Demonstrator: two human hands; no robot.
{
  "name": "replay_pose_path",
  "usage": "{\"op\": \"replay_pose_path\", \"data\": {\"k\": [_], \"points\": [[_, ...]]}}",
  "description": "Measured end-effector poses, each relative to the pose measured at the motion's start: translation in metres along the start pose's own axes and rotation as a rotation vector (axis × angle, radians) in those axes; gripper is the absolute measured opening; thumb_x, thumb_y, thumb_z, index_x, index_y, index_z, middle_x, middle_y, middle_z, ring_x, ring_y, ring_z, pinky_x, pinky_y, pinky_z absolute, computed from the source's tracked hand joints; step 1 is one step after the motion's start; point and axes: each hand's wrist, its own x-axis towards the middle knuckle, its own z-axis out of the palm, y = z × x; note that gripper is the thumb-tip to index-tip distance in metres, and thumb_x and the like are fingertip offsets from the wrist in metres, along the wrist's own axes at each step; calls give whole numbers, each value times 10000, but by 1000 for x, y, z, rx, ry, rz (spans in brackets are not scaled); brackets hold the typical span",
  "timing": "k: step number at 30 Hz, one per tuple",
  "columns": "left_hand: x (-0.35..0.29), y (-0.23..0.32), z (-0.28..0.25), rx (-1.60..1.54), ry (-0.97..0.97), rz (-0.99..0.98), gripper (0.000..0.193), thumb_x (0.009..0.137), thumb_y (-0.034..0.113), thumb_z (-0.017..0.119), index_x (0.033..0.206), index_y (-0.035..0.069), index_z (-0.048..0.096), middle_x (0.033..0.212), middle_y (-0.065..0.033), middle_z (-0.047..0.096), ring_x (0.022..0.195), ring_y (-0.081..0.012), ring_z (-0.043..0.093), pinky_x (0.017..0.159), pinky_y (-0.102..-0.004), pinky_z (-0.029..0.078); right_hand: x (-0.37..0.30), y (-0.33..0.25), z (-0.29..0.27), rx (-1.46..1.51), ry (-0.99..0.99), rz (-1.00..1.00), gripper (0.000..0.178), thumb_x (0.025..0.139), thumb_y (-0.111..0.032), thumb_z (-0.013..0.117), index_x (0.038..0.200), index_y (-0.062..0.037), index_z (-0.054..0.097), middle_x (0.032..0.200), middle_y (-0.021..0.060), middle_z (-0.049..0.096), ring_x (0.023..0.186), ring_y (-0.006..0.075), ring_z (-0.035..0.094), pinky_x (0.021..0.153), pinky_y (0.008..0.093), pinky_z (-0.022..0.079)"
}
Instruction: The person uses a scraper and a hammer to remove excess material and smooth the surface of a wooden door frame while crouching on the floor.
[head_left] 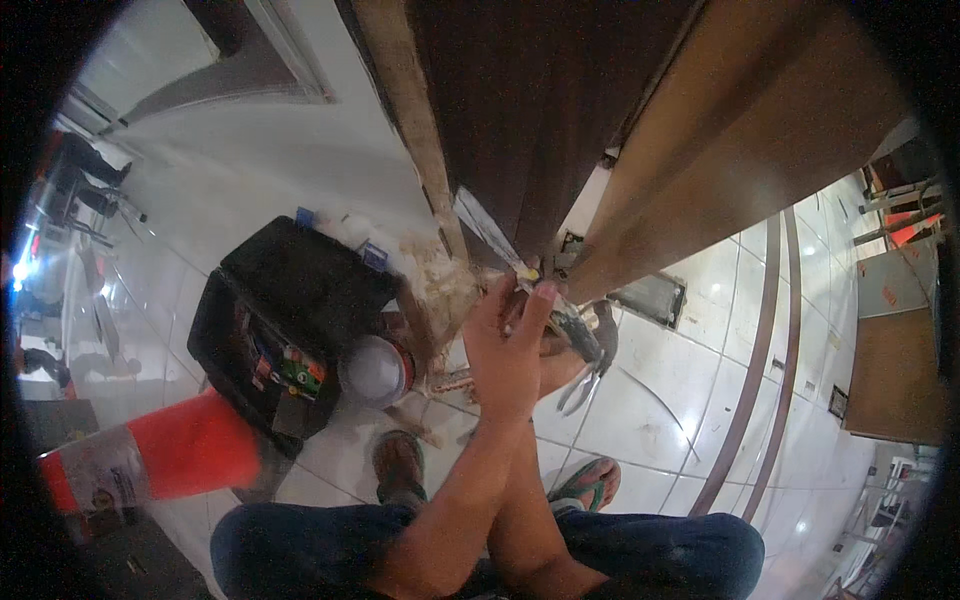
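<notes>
My left hand (pixel 505 350) is closed, thumb and fingers pinched at the foot of a dark brown door panel (pixel 520 120). At its fingertips is a small yellow piece (pixel 530 272), touching the lower end of a pale flat strip (pixel 485 228) that slants along the panel. My right hand (pixel 565 372) is partly hidden behind the left and low to the floor. Beside its fingers is a dark, greenish-black tool-like object (pixel 578 335); the grip is hidden. A hammer-like head (pixel 604 325) and metal plier-like handles (pixel 580 395) show just right of it.
At left stand a black open tool bag (pixel 300 270), a white-lidded tub (pixel 375 370) and a fallen orange cone (pixel 190 450). A brown wooden panel (pixel 740 130) leans across the right. A rectangular floor recess (pixel 650 298) and brown strips (pixel 745 430) lie on white tiles.
</notes>
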Motion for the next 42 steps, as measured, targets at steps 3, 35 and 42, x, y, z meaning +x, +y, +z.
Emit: {"op": "replay_pose_path", "data": {"k": [3,35,42], "points": [[-3,-7,10,-141,25,-36,281,885,169,640,1068,-44,616,859,-57,655,781,-68,589,625,-184,482,9,-3,-6,10,23,22,286,975,-345,435,1013,-61,429,653,3,419,513,78,395,431,225,351],[26,-41,8,-124,15,-28,327,900,115,626,1156,-85,588,994,-117,661,905,-102,585,723,-215,484,18,-24,-36,84,112,36,348,987,-369,405,1021,-22,403,582,2,372,444,80,353,382,220,308],[28,-42,12,-170,32,-49,284,908,111,604,1115,-84,599,929,-62,644,856,-93,576,727,-213,478,4,-55,-27,204,117,19,301,976,-379,424,1018,-81,406,575,-2,365,446,89,348,381,223,290]]}}
